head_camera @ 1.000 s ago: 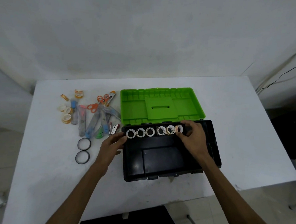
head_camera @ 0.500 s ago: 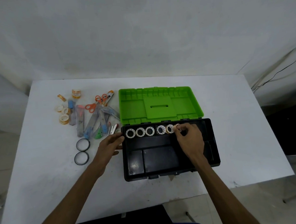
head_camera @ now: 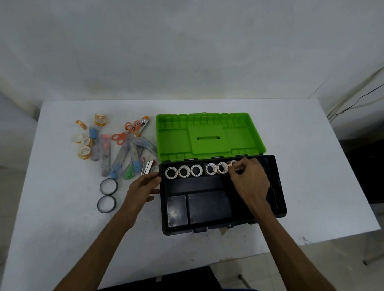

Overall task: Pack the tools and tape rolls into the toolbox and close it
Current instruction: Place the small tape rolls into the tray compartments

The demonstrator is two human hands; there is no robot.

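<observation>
The black toolbox (head_camera: pixel 279 185) lies open on the white table, its green lid (head_camera: pixel 208 133) folded back. Several tape rolls (head_camera: pixel 196 170) stand in a row in its back compartment. My right hand (head_camera: pixel 249 177) pinches the rightmost tape roll (head_camera: pixel 231 164) at the end of that row. My left hand (head_camera: pixel 142 189) rests against the toolbox's left wall, fingers fairly straight. Left of the box lie scissors (head_camera: pixel 127 133), cutters (head_camera: pixel 124 158), small tape rolls (head_camera: pixel 84 149) and two black tape rolls (head_camera: pixel 108 186).
The white table (head_camera: pixel 311 160) has a bare stretch right of the toolbox and along its front edge. A wall stands behind it, with cables at the far right. A dark object sits below the table's front edge.
My right hand has stayed at the right end of the tape row, its fingers curling tighter on the last roll. My left hand has barely moved at the box's left wall.
</observation>
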